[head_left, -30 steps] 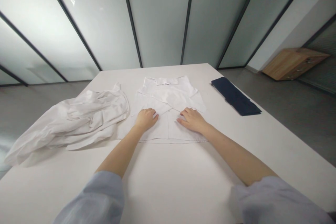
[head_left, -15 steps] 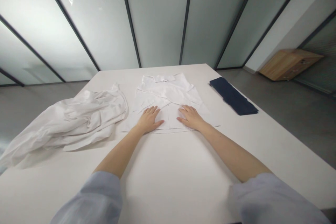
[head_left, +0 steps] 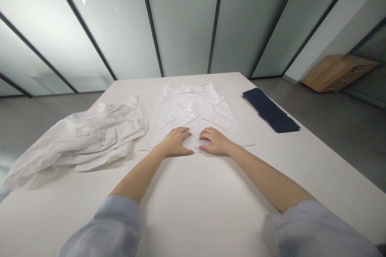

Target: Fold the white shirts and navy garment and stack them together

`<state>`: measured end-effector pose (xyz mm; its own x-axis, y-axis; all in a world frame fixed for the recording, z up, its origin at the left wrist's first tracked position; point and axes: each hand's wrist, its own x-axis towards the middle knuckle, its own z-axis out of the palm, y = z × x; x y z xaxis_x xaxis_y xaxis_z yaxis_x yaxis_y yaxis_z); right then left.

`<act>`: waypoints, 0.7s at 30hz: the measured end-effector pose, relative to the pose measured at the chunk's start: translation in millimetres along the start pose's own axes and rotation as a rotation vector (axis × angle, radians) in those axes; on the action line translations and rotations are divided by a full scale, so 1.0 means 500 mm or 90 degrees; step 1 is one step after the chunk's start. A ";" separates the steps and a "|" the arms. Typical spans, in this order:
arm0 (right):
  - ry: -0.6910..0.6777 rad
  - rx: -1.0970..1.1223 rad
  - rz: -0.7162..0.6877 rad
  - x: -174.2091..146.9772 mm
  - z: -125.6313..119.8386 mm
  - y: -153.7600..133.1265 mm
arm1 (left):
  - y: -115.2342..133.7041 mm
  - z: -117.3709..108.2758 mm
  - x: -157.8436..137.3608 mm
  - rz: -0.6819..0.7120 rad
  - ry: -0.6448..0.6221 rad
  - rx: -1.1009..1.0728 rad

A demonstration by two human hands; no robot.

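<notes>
Shirt (head_left: 197, 105) laid flat, collar (head_left: 190, 89) turned away

Both forearms are stretched forward and angled inward, so that the left hand (head_left: 175, 141) and the right hand (head_left: 216, 141) are brought near each other at the middle of the shirt's near end. Each hand is held palm down and slightly cupped. The left thumb is spread from the fingers, with a moderate gap shown between; the right fingers are bent more, and a narrower gap is left above the thumb. The two thumb tips are pointed at each other, a little apart, beside the hem (head_left: 196, 151). Whether any fabric is pinched cannot be told.

The white shirt is placed mid-table, straight ahead of the person. A strip of table (head_left: 199, 200) is seen between hem and person. Its right edge is neared by a folded dark blue cloth (head_left: 269, 110); the left edge is overhung by a crumpled white cloth (head_left: 99, 136). A gap is left between the shirt and the blue cloth, while the crumpled cloth is set much closer.

The shirt's neck-to-hem axis is pointed away from the person, with the far table edge beyond the collar. The shirt sleeves (head_left: 211, 116) are crossed over its front. The blue cloth's long axis is roughly aligned with the right edge.
</notes>
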<state>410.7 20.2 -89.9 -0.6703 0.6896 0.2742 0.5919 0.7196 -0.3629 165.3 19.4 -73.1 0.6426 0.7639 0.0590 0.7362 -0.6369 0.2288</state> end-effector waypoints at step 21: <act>-0.088 -0.176 0.074 0.009 -0.004 0.002 | 0.013 0.008 0.012 0.044 0.010 0.056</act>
<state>409.3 24.2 -87.3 -0.6337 0.7650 0.1150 0.7550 0.6439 -0.1235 174.8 19.4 -75.2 0.6892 0.7193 0.0869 0.7068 -0.6939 0.1378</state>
